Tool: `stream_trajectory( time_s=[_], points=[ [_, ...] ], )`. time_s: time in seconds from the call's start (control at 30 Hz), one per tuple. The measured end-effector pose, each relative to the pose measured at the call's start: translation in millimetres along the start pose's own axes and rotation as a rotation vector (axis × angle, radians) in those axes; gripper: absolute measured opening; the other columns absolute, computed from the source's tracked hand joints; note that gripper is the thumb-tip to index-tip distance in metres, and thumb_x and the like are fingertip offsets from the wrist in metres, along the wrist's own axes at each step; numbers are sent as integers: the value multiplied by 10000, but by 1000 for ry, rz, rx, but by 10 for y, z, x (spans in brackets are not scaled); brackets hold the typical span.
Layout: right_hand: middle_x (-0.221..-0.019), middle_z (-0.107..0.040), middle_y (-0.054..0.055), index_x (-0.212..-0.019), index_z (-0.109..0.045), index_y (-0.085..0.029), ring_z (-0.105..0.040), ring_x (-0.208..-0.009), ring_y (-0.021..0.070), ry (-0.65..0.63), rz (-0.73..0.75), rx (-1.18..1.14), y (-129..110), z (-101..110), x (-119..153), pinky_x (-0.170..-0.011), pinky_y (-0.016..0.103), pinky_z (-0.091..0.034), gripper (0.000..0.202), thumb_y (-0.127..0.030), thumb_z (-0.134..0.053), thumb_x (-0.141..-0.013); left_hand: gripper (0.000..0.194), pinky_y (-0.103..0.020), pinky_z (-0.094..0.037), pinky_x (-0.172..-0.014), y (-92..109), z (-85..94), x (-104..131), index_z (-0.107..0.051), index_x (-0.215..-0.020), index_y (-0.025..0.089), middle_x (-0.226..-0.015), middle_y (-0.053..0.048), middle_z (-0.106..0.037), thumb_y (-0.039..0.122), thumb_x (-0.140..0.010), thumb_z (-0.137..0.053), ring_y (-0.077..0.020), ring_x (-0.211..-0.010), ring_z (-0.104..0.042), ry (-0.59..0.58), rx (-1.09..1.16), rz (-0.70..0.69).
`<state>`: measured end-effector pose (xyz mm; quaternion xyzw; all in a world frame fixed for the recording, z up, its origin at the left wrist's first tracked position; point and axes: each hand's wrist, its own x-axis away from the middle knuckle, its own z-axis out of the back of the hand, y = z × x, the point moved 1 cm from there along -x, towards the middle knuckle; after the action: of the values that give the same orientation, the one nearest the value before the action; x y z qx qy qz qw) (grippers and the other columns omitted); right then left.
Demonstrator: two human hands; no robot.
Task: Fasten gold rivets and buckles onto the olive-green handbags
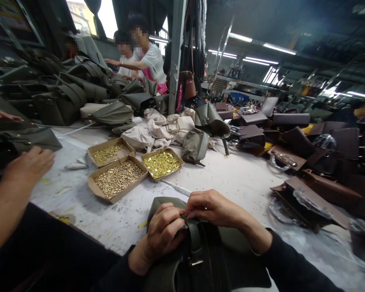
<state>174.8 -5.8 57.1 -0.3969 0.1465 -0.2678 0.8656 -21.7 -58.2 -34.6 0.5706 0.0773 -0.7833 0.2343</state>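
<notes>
A dark olive handbag lies on the table edge right in front of me, its zip and a small metal buckle facing up. My left hand is closed around the bag's upper edge by the strap. Against it, my right hand pinches at the same strap end, fingertips pressed together. Whether a small metal piece sits between those fingers is hidden. Beyond the bag stand cardboard trays of small metal studs: a rose-gold one, a bright gold one and another gold one.
Olive bags are heaped at the back left, with cream pouches near the metal post. Brown handbags crowd the right side. A co-worker's hand reaches in at the left beside an olive bag. Other people stand behind the heap.
</notes>
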Motion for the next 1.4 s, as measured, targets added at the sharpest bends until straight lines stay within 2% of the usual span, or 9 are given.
stream_trajectory(
  time_s=[0.13, 0.33, 0.53, 0.77, 0.9, 1.0, 1.17, 1.3, 1.4],
  points=[
    [-876, -668, 15, -952, -716, -177, -609, -785, 150, 18, -5, 133, -53, -12, -22, -722, 246, -440, 97, -259, -666, -973, 128, -405, -614, -824, 11, 16, -41, -579, -1025, 157, -945, -78, -654, 114, -913, -625, -199, -900, -700, 13, -15, -4],
    [-906, -684, 26, -979, -735, -180, -637, -837, 157, -24, 13, -61, 36, 14, -15, -766, 243, -473, 152, -285, -629, -1000, 119, -401, -624, -804, 16, 30, -54, -576, -1036, 165, -930, -81, -664, 131, -928, -612, -199, -898, -701, -6, -12, 6],
    [-885, -642, 20, -970, -690, -185, -601, -796, 152, -28, 50, 164, -47, -8, 5, -718, 239, -439, 87, -222, -615, -992, 106, -399, -626, -804, 25, 33, -60, -577, -1022, 183, -917, -70, -673, 145, -929, -611, -197, -885, -702, -5, -27, 10],
    [-877, -616, 41, -951, -662, -168, -576, -800, 166, -38, 69, 303, -101, -64, 9, -723, 261, -433, 226, -292, -506, -1056, 102, -412, -615, -842, 31, 22, -28, -589, -1010, 175, -929, -66, -656, 132, -921, -612, -201, -895, -700, -14, -23, -10],
    [-856, -637, 15, -968, -667, -175, -577, -761, 149, -7, 8, 114, -11, -49, 18, -688, 244, -433, 240, -374, -557, -1042, 125, -410, -606, -867, 20, 25, -24, -588, -1015, 150, -942, -76, -642, 105, -904, -625, -202, -900, -708, 2, -19, -13],
    [-920, -676, 19, -1083, -701, -191, -625, -837, 159, 9, 12, -78, 34, -16, 47, -764, 251, -466, 236, -390, -584, -1031, 144, -403, -608, -849, 10, 18, -23, -585, -1034, 157, -976, -79, -642, 111, -905, -631, -201, -913, -703, 11, -15, 19],
    [-911, -662, 31, -1002, -745, -188, -639, -841, 163, 38, 44, -43, 55, -20, 51, -768, 253, -468, 189, -315, -606, -1018, 163, -408, -610, -836, -5, 1, 2, -587, -1044, 174, -975, -75, -656, 126, -900, -645, -208, -914, -705, 14, -2, 23],
    [-904, -654, 10, -969, -699, -200, -620, -805, 142, 37, 66, 84, 46, -60, 24, -719, 230, -445, 123, -153, -586, -983, 165, -408, -614, -835, -6, 9, 7, -583, -1046, 186, -980, -69, -662, 130, -902, -643, -200, -899, -703, 20, -14, 40],
    [-910, -643, 16, -981, -663, -202, -591, -763, 138, 25, 81, 204, 14, -79, 22, -676, 236, -419, 131, -146, -546, -998, 177, -408, -619, -834, 3, 18, -13, -577, -1049, 181, -1001, -74, -654, 120, -898, -647, -196, -900, -700, 30, -29, 44]
  ],
)
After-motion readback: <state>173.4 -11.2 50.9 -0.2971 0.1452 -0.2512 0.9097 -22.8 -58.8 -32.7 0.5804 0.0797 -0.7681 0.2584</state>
